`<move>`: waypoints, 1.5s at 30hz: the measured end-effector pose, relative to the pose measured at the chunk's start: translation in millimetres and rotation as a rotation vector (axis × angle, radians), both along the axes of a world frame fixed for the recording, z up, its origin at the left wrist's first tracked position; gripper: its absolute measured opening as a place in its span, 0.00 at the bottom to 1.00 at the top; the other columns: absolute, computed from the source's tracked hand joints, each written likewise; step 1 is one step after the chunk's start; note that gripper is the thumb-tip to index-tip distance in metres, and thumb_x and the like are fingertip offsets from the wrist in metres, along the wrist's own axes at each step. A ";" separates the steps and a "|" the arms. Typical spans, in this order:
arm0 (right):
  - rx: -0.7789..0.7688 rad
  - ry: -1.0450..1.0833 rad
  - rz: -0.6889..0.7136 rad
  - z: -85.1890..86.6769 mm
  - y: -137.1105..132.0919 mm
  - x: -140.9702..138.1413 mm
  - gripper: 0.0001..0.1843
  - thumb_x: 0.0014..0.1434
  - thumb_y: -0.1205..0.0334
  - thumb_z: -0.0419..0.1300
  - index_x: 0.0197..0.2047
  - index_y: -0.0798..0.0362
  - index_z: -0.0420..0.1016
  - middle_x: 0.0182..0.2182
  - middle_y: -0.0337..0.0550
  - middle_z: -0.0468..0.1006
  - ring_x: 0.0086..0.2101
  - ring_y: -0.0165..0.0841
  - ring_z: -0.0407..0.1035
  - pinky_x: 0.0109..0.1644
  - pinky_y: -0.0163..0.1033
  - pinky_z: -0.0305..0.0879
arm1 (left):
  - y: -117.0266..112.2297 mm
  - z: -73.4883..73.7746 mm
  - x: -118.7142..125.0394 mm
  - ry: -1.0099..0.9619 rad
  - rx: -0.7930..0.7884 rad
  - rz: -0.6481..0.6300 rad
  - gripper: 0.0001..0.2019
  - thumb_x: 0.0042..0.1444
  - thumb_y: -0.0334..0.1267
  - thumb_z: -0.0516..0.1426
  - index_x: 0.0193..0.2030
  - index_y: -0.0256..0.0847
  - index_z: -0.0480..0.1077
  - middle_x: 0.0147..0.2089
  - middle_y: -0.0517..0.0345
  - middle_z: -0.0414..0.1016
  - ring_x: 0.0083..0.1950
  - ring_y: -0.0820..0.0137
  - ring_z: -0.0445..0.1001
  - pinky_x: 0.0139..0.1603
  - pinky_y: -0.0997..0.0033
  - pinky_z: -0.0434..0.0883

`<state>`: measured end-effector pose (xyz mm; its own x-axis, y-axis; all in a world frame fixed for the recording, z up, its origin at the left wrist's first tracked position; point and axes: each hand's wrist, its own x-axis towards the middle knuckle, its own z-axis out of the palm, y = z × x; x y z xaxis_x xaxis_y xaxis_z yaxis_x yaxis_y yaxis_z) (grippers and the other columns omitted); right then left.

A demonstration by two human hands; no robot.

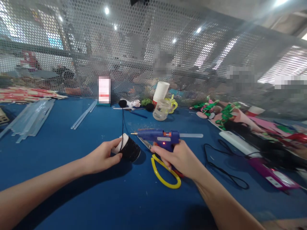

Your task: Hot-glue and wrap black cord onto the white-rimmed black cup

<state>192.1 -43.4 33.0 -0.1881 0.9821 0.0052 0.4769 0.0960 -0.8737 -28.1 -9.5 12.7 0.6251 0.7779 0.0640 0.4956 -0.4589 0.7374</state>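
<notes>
My left hand (103,156) is closed on a small white paper cup (130,149) wound with black yarn over much of its side. The cup lies tilted, and a strand of black yarn (123,123) runs from it up to a black ball (122,103) at the back. In my right hand (178,158) is a blue hot glue gun (158,136), its red light lit. Its nozzle points left, just above the cup, apart from it. A clear glue stick (191,135) juts from its rear. Scissors with yellow handles (165,172) lie under the gun.
Clear glue sticks (35,116) lie at the left. A glass jar (162,110) and stacked white cups (161,91) stand at the back, near a lit phone (104,91). To the right are a purple power strip (273,175), a black cord (225,174) and craft flowers (227,115).
</notes>
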 end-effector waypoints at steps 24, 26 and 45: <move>0.075 -0.330 -0.407 -37.4 69.1 29.9 0.18 0.46 0.54 0.57 0.12 0.53 0.60 0.18 0.47 0.70 0.29 0.38 0.68 0.32 0.40 0.61 | -3.8 -3.1 0.2 0.133 0.246 -0.022 0.11 0.48 0.31 0.47 0.40 0.35 0.63 0.32 0.56 0.68 0.32 0.69 0.66 0.33 0.72 0.63; 0.150 -0.356 -0.349 -27.1 64.9 20.0 0.16 0.48 0.53 0.55 0.16 0.54 0.65 0.26 0.50 0.73 0.36 0.40 0.66 0.39 0.41 0.58 | -4.2 -2.7 0.2 0.133 0.261 -0.030 0.13 0.48 0.31 0.47 0.42 0.35 0.62 0.31 0.57 0.68 0.31 0.70 0.65 0.32 0.73 0.63; 0.065 0.349 0.112 0.4 60.1 -43.9 0.10 0.48 0.58 0.56 0.27 0.57 0.72 0.25 0.38 0.71 0.25 0.23 0.61 0.32 0.32 0.58 | 1.1 -1.9 -2.7 0.039 0.108 -0.060 0.07 0.49 0.31 0.46 0.35 0.35 0.61 0.31 0.59 0.65 0.33 0.71 0.63 0.35 0.74 0.61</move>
